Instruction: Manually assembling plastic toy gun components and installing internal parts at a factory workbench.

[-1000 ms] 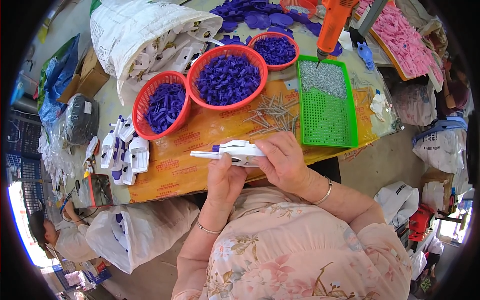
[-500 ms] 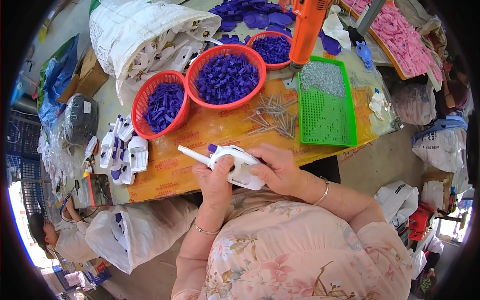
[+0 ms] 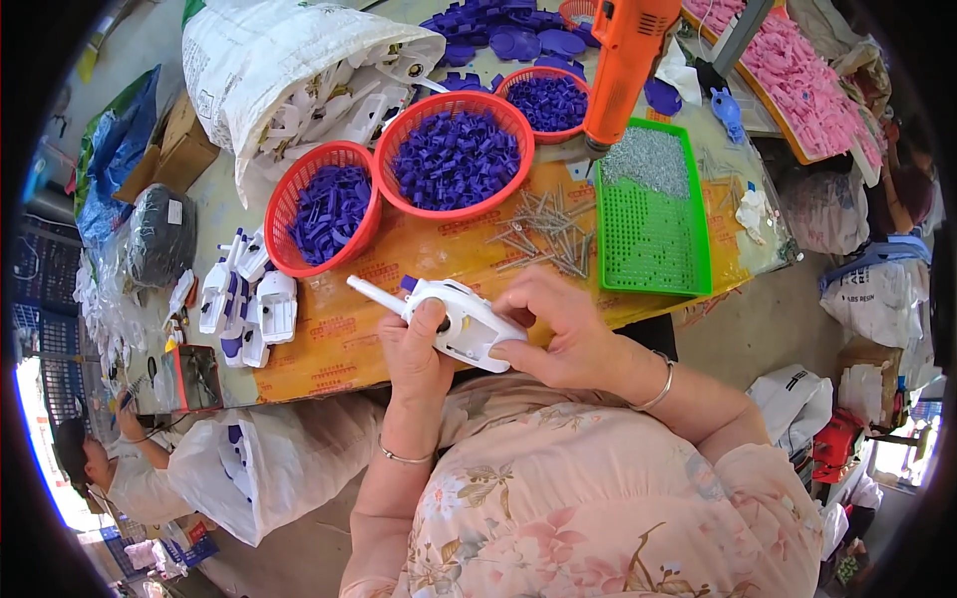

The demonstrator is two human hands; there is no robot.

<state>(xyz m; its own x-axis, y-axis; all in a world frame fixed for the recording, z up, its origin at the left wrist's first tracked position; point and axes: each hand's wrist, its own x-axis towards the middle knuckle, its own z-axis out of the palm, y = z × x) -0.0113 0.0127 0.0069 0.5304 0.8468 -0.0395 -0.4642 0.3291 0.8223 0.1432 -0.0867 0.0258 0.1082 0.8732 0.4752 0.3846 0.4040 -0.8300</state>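
Between my two hands, just off the table's front edge, is a white plastic housing (image 3: pixel 469 331) with a long thin nozzle pointing up and left. A small purple piece shows at its top edge, and a dark round spot lies near my left thumb. My left hand (image 3: pixel 417 349) is closed round the nozzle end, thumb on the upper face. My right hand (image 3: pixel 558 334) grips the other end, thumb at the lower edge and fingers curled above. Beyond them, loose long screws (image 3: pixel 548 234) lie on the table beside a green tray (image 3: pixel 653 289) of small metal parts.
Three red baskets (image 3: pixel 371 189) of purple parts stand across the table. An orange power screwdriver (image 3: pixel 628 75) hangs over the tray. White-and-purple housings (image 3: pixel 276 304) lie at left, below a white sack (image 3: pixel 289 60) of white parts. Another person (image 3: pixel 130 468) sits at far left.
The housing has shifted slightly left and upward, with both hands still on it. My right hand's fingers have curled further over its end. The view has shifted slightly.
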